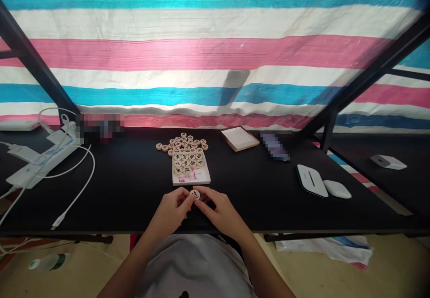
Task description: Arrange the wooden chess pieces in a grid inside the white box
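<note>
My left hand (173, 210) and my right hand (218, 210) meet at the near edge of the black table (127, 186). Together they pinch one round wooden chess piece (195, 194) between their fingertips. Just beyond it lies a white box tray (191, 179) with several round pieces laid in rows. A loose heap of more chess pieces (183, 143) sits behind the tray.
The box lid (239, 138) lies at the back right. A white power strip (40, 161) with cables sits at the left. Two white devices (322, 183) rest at the right. A striped tarp (215, 51) hangs behind, with black frame bars on both sides.
</note>
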`<control>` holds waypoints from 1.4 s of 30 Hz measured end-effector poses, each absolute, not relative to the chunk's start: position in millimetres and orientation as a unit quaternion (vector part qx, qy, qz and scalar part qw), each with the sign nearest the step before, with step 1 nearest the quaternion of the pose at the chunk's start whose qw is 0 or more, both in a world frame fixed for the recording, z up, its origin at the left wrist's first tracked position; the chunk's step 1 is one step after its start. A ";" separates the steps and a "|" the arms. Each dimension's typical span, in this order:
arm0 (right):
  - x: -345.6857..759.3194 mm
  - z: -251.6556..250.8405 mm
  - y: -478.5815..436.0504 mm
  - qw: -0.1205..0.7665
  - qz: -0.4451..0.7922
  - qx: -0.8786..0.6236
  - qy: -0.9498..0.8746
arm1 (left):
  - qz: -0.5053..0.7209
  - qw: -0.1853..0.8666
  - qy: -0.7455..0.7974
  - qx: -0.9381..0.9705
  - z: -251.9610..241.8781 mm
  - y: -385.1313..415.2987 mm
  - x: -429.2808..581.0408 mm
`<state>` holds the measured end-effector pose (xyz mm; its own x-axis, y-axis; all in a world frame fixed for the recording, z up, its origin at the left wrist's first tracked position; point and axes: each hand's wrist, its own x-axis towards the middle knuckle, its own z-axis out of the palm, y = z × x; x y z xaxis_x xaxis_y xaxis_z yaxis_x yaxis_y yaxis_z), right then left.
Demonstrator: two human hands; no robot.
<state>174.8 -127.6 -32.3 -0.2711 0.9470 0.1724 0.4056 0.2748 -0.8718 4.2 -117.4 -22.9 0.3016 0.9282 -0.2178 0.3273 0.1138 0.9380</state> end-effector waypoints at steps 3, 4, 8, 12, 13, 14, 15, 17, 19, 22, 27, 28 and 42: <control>175.5 -31.1 -128.9 0.369 0.360 -0.478 -0.712 | 0.291 0.531 0.518 0.604 -23.3 -118.7 4.5; 175.5 -30.7 -129.0 0.367 0.362 -0.479 -0.710 | 0.294 0.533 0.517 0.602 -23.2 -118.7 4.5; 174.0 -30.1 -127.2 0.363 0.382 -0.486 -0.697 | 0.309 0.539 0.507 0.598 -21.4 -118.0 4.1; 172.5 -30.0 -124.9 0.369 0.387 -0.499 -0.682 | 0.317 0.550 0.492 0.596 -20.0 -116.4 3.8; 172.4 -29.8 -124.8 0.370 0.388 -0.499 -0.680 | 0.320 0.554 0.488 0.594 -20.3 -115.9 3.7; 172.4 -29.4 -124.9 0.371 0.389 -0.497 -0.681 | 0.323 0.558 0.484 0.592 -21.0 -115.3 3.5; 172.5 -29.0 -125.1 0.373 0.391 -0.494 -0.681 | 0.327 0.560 0.480 0.591 -21.8 -114.9 3.3; 173.1 -28.1 -125.7 0.380 0.396 -0.488 -0.679 | 0.335 0.561 0.475 0.589 -23.9 -114.3 2.7; 173.9 -27.7 -125.9 0.389 0.405 -0.489 -0.667 | 0.340 0.562 0.472 0.588 -25.7 -114.4 2.0; 175.0 -27.9 -125.2 0.391 0.419 -0.509 -0.643 | 0.343 0.560 0.469 0.591 -26.8 -115.3 1.1; 174.9 -27.4 -125.3 0.381 0.426 -0.494 -0.655 | 0.355 0.544 0.465 0.602 -24.2 -116.9 0.6; 174.8 -27.6 -125.6 0.385 0.429 -0.485 -0.657 | 0.357 0.544 0.464 0.601 -23.1 -117.5 0.4; 175.4 -33.0 -130.5 0.421 0.358 -0.456 -0.698 | 0.375 0.572 0.456 0.569 -20.1 -118.4 2.4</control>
<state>175.4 -130.5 -33.0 -0.2307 0.9374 0.2607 0.3341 0.3280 -0.8836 2.4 -118.4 -20.1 0.3021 0.9485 -0.0955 0.0899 0.0714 0.9934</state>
